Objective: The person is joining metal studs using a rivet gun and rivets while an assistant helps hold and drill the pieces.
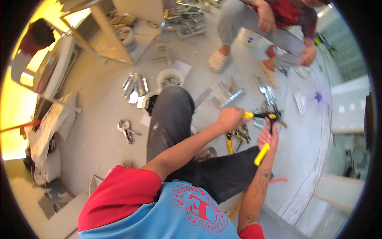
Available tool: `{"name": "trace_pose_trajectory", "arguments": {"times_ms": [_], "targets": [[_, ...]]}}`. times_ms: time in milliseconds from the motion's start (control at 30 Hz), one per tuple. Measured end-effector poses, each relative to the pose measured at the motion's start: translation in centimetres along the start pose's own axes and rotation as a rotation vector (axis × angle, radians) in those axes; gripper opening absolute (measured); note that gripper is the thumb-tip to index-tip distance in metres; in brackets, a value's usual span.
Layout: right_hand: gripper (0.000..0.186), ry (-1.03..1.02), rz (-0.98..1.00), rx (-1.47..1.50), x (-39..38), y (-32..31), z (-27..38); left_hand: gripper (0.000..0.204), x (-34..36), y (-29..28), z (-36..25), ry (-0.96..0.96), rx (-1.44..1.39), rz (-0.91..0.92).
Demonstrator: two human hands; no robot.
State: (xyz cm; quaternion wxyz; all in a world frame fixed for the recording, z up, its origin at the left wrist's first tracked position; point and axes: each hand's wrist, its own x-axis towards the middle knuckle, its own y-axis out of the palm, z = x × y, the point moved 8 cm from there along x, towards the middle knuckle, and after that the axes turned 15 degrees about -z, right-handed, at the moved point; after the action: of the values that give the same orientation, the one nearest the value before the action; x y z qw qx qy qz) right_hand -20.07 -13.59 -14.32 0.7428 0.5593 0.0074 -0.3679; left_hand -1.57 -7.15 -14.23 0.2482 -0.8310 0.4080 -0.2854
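My left hand [231,119] is closed around one yellow grip of a black two-armed tool [272,116]; the exact kind is not clear. My right hand [268,137] grips the tool's other black arm, with its yellow grip [262,154] sticking out below the fingers. The tool's head is above my right hand, over some metal pieces on the floor. Left of my right hand lie yellow-handled pliers [230,144] among other hand tools. Metal strips [270,95] lie just beyond the tool.
A locking C-clamp [125,129] lies left of my bent knee. Two small buckets [170,76] of dark bits stand beyond it, beside stacked metal brackets [135,85]. Another person [270,32] crouches at the far right. A metal pile [185,24] lies farther back.
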Motion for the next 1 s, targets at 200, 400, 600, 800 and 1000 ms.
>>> {"name": "trace_pose_trajectory", "arguments": {"times_ms": [200, 400, 600, 800, 1000], "targets": [[0.036, -0.444, -0.069, 0.110, -2.5, -4.2, 2.5, 0.036, 4.8, -15.8, 4.7, 0.053, -0.055, -0.350], [0.038, -0.452, -0.267, 0.111, 0.7, -6.0, 3.4, 0.021, 8.5, -17.8, 34.2, -0.398, 0.374, -0.369], [0.040, -0.337, -0.246, 0.167, 2.3, -4.1, 0.8, 0.028, 8.9, -10.7, 46.4, -0.161, 0.649, 0.015], [0.018, -0.399, -0.664, 0.063, 0.0, -8.2, 1.6, 0.045, 5.6, 4.1, 43.7, 0.135, 0.729, 0.286], [0.028, -0.374, -0.583, 0.133, -0.4, -6.4, 1.7, 0.040, 11.1, -2.2, 35.0, -0.006, 0.476, 0.309]]}}
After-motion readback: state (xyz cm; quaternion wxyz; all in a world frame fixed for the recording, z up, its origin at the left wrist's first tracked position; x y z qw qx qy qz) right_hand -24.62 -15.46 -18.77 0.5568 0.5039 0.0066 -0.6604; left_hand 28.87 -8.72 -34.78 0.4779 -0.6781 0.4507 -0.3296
